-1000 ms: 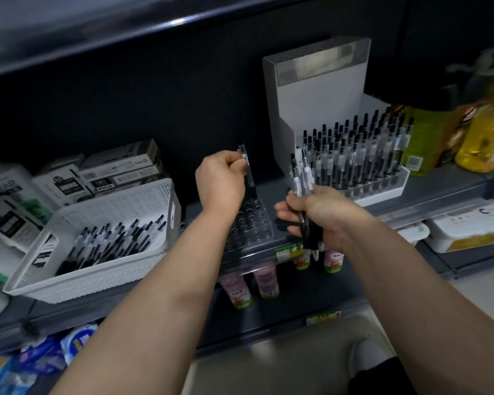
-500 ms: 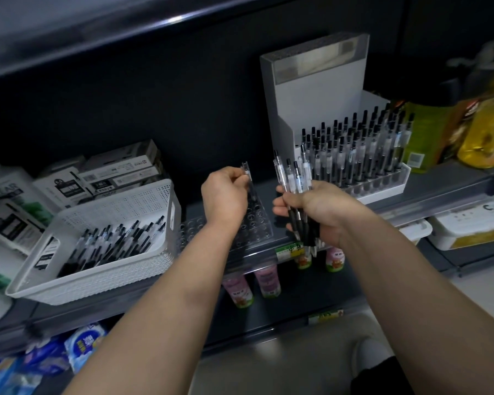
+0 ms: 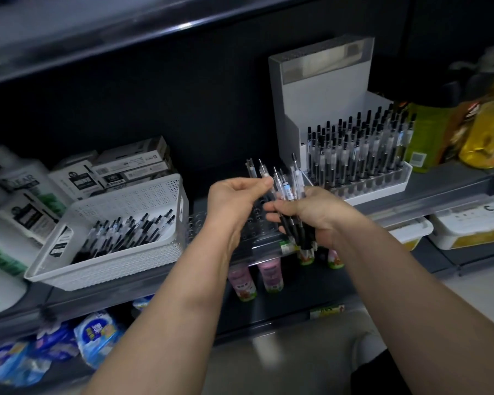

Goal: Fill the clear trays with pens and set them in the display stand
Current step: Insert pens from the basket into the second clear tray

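Observation:
My right hand (image 3: 311,215) grips a bundle of pens (image 3: 288,189), their clicker ends pointing up. My left hand (image 3: 234,198) is right beside it and pinches one pen of that bundle near its top. Below both hands a clear tray (image 3: 257,232) with rows of holes lies on the shelf; the hands hide much of it. The white display stand (image 3: 325,89) is at the back right, with a tray full of upright pens (image 3: 360,155) in its front tier. A white basket (image 3: 131,203) at the left holds several loose pens (image 3: 126,232).
Boxed goods (image 3: 131,163) and white bottles (image 3: 15,201) stand behind and left of the basket. Yellow oil bottles (image 3: 488,132) stand right of the stand. A lower shelf holds small pink and green bottles (image 3: 268,275), white tubs (image 3: 468,226) and blue packs (image 3: 94,337).
My left hand, which held a single pen over the clear tray, has moved right to the bundle and now pinches a pen there. That earlier pen is out of its fingers. The right hand rose slightly.

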